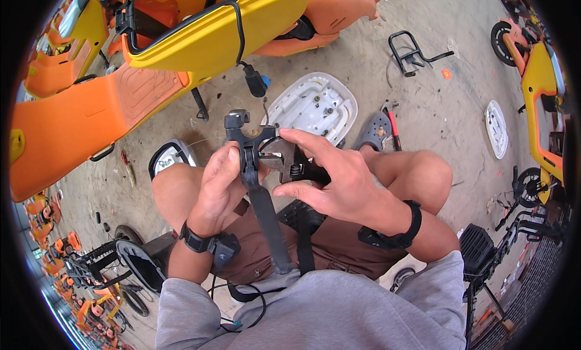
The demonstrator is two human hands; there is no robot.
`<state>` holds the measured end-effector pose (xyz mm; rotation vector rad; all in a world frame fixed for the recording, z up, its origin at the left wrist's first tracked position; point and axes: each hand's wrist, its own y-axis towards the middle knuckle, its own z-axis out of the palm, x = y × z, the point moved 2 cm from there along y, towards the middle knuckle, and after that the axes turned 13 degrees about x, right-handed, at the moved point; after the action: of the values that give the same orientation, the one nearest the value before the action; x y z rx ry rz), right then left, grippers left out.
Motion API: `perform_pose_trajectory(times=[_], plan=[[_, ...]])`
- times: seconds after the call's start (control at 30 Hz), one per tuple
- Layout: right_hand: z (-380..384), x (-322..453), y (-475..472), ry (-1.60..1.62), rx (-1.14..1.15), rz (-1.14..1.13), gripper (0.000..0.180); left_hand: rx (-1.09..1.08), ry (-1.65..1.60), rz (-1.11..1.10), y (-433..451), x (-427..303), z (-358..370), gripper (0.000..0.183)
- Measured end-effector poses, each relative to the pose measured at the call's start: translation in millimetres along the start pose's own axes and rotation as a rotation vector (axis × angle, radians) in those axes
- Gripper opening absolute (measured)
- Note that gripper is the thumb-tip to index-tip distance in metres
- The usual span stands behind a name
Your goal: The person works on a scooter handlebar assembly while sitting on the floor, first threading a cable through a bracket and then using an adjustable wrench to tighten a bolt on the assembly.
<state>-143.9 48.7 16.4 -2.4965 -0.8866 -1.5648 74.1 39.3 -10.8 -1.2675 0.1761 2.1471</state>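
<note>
In my left hand (pixel 222 175) is a black brake lever (pixel 271 227) with a clamp bracket at its upper end, its blade slanting down toward my lap. The thumb presses on it near the pivot. My right hand (pixel 340 177) holds an adjustable wrench (pixel 288 164), its handle running back into the palm. Index finger and thumb reach forward on either side of the wrench head. The wrench jaws are right beside the bracket, at a bolt or pin; whether they grip it I cannot tell. My left fingers are largely hidden behind the lever.
A white plastic tray-like cover (pixel 313 102) holding small hardware lies ahead. A red-handled hammer (pixel 394 127) rests beside my grey clog (pixel 376 129). An orange and yellow scooter body (pixel 218 36) stands at upper left. A black metal frame (pixel 408 52) lies farther off.
</note>
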Motion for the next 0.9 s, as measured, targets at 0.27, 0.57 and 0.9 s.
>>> perform_pose_trajectory(times=[0.27,0.57,0.9], plan=[[-8.5,-0.6,-2.3,0.239,0.137,0.177,0.078,0.039,-0.059,0.022,0.2,1.6,-6.4,0.053],[-14.2,-6.8,-0.2,0.252,0.277,0.149,0.064,0.075,-0.050,0.000,-1.0,4.2,-11.6,0.056],[-16.3,-11.5,0.8,0.371,0.466,0.214,0.046,0.107,0.126,-0.023,6.0,0.6,-11.1,0.062]])
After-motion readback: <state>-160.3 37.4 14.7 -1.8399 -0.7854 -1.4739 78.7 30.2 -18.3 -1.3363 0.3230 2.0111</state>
